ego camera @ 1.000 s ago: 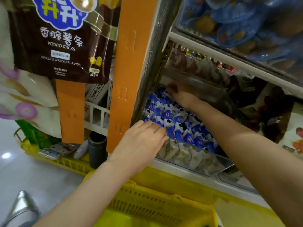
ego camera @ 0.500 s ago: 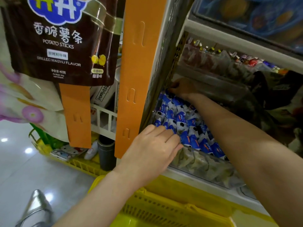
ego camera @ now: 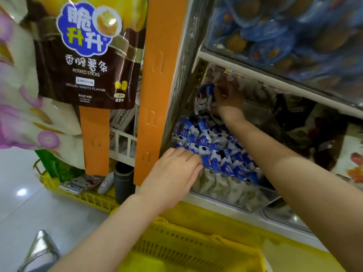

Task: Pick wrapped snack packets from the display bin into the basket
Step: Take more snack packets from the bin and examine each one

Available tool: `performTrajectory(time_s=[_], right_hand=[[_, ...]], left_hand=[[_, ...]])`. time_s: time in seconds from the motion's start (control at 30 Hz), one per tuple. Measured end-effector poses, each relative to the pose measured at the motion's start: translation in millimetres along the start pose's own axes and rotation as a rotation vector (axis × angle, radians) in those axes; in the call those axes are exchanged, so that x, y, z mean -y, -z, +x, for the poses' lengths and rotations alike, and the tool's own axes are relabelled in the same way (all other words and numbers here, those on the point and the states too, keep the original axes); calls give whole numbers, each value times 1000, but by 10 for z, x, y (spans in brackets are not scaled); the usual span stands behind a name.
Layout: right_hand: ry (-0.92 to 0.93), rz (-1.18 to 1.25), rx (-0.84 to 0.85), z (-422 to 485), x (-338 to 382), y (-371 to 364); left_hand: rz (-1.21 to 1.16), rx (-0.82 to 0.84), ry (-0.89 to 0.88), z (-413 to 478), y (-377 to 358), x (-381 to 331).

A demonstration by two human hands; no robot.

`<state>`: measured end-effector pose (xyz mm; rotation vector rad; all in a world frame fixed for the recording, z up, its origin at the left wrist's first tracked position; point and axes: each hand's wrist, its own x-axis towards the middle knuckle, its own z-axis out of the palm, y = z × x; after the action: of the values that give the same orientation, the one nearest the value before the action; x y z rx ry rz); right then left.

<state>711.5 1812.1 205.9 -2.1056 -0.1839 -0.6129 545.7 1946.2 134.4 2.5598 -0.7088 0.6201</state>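
My right hand (ego camera: 225, 99) has its grip closed on a blue-and-white snack packet (ego camera: 204, 97), lifted above the display bin (ego camera: 231, 195). My left hand (ego camera: 176, 173) rests loose, empty, on the bin's front edge. Below it, the yellow basket (ego camera: 188, 250) shows nothing inside; I judge most picking remains.

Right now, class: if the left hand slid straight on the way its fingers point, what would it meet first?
The left hand points into the display bin; its fingertips already seem to touch the blue-and-white snack packets, so those come first, though depth is uncertain.
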Motion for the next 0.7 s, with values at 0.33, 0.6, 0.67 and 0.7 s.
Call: performTrajectory(time_s=[0.33, 0.6, 0.67, 0.7], right_hand=[[-124, 326, 321, -1410, 361, 755], [-238, 472, 487, -2188, 199, 796], [-237, 462, 480, -2259, 156, 758], [-227, 459, 461, -2282, 132, 736]], left_hand=[[-1100, -244, 657, -286, 163, -349], [-1210, -67, 697, -574, 147, -553], [-1129, -30, 676, -610, 124, -570], [-1108, -17, 666, -622, 110, -580]])
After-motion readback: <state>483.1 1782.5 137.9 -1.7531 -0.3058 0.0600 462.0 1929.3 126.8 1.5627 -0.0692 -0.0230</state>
